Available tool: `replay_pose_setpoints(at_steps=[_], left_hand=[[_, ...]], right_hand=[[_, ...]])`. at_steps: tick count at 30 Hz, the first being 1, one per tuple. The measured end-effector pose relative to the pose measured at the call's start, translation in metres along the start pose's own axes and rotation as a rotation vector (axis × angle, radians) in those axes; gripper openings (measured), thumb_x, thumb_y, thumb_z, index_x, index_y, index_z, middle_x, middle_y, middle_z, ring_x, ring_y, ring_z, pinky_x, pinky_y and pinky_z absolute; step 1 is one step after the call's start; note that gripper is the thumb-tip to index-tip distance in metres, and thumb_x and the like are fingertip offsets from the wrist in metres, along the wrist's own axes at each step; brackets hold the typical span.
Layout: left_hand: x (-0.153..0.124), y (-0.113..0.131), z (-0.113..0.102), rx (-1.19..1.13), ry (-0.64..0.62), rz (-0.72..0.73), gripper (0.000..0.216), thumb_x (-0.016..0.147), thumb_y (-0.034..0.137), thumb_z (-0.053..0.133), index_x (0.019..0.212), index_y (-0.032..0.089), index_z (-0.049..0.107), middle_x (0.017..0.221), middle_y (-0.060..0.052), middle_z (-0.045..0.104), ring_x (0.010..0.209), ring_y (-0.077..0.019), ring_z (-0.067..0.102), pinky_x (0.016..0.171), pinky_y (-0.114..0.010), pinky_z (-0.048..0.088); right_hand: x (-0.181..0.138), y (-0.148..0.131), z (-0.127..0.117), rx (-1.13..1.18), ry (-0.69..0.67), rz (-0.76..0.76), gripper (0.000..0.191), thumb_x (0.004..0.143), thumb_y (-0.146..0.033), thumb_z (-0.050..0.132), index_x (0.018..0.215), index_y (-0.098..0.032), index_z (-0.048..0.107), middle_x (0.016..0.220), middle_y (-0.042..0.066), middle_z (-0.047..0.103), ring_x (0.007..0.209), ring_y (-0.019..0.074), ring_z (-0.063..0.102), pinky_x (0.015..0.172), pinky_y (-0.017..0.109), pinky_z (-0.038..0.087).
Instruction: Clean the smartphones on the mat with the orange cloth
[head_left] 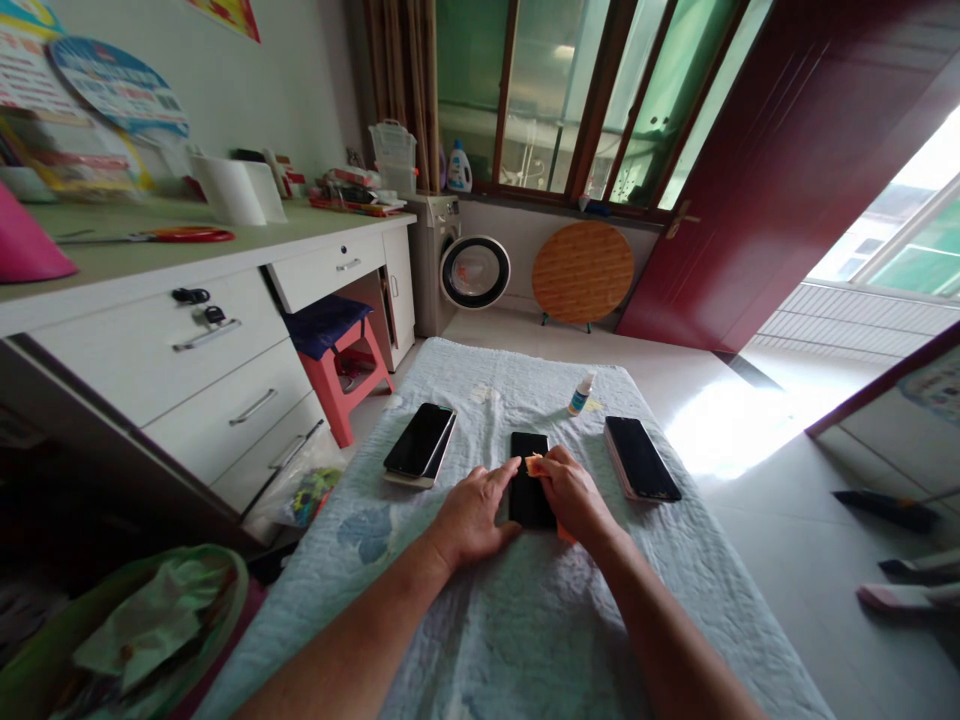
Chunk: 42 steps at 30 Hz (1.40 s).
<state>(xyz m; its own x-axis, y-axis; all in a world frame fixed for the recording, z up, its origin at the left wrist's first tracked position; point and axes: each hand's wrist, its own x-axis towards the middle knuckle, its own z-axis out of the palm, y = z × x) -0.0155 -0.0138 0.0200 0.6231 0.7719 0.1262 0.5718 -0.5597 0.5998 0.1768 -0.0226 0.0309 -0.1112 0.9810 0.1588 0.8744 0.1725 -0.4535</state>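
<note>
— How many phones lie on the pale quilted cloth (pixel 525 620)?

— Three: the black slab phone at centre frame (pixel 528 445), a stacked dark phone at left (pixel 420 441) and a dark phone at right (pixel 642 457).

— And the hands?

— The left hand (pixel 474 512) lies flat, fingers spread, against the centre phone's left edge. The right hand (pixel 571 492) pinches a small orange cloth (pixel 534 464) on its screen.

— Any writing?

— None legible. One small clear bottle with a blue label (pixel 580 394) stands upper centre; the wall posters (pixel 82 90), upper left, are too blurred to read.
</note>
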Motion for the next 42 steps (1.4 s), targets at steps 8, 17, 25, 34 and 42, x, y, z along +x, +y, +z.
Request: replay_pose_setpoints(at_steps=[8,17,25,34,42], left_hand=[[0.001,-0.004,0.004,-0.027,0.028,0.053,0.086,0.071,0.024,0.066,0.146,0.022,0.024,0.147,-0.008,0.038,0.132,-0.0266,0.038,0.111,-0.042,0.03],[0.001,-0.001,0.001,0.008,-0.014,0.002,0.075,0.081,0.042,0.059,0.145,0.02,0.027,0.137,-0.01,0.051,0.116,-0.0276,0.05,0.099,-0.04,0.041],[0.0,-0.001,-0.001,0.024,-0.017,0.028,0.074,0.073,0.029,0.066,0.141,0.02,0.037,0.137,-0.006,0.052,0.117,-0.0263,0.049,0.102,-0.038,0.038],[0.0,0.001,-0.001,0.016,-0.017,0.018,0.075,0.073,0.03,0.066,0.141,0.02,0.037,0.137,-0.005,0.052,0.117,-0.0269,0.048,0.102,-0.038,0.038],[0.001,0.004,-0.005,0.007,-0.036,-0.002,0.072,0.072,0.028,0.065,0.139,0.021,0.039,0.137,-0.005,0.052,0.116,-0.0275,0.049,0.102,-0.038,0.039]], right_hand=[[-0.008,-0.019,0.004,0.035,-0.069,-0.116,0.024,0.089,-0.015,0.045,0.088,-0.022,0.068,0.09,0.002,0.058,0.073,0.0106,0.054,0.069,0.02,0.039],[-0.023,-0.023,-0.013,0.173,-0.266,-0.234,0.022,0.08,-0.007,0.053,0.079,-0.021,0.071,0.083,0.0,0.061,0.073,0.0086,0.056,0.067,0.018,0.039],[-0.019,0.004,-0.023,0.163,-0.216,-0.104,0.026,0.08,-0.006,0.049,0.081,-0.019,0.072,0.084,0.003,0.063,0.077,0.0119,0.06,0.073,0.021,0.043],[-0.007,0.004,-0.01,0.017,0.013,0.054,0.024,0.086,-0.014,0.046,0.085,-0.019,0.069,0.084,0.003,0.057,0.075,0.012,0.055,0.069,0.021,0.038],[-0.018,-0.017,-0.002,0.09,-0.112,-0.116,0.022,0.085,-0.011,0.047,0.082,-0.02,0.067,0.083,0.001,0.056,0.071,0.0097,0.053,0.068,0.019,0.038]])
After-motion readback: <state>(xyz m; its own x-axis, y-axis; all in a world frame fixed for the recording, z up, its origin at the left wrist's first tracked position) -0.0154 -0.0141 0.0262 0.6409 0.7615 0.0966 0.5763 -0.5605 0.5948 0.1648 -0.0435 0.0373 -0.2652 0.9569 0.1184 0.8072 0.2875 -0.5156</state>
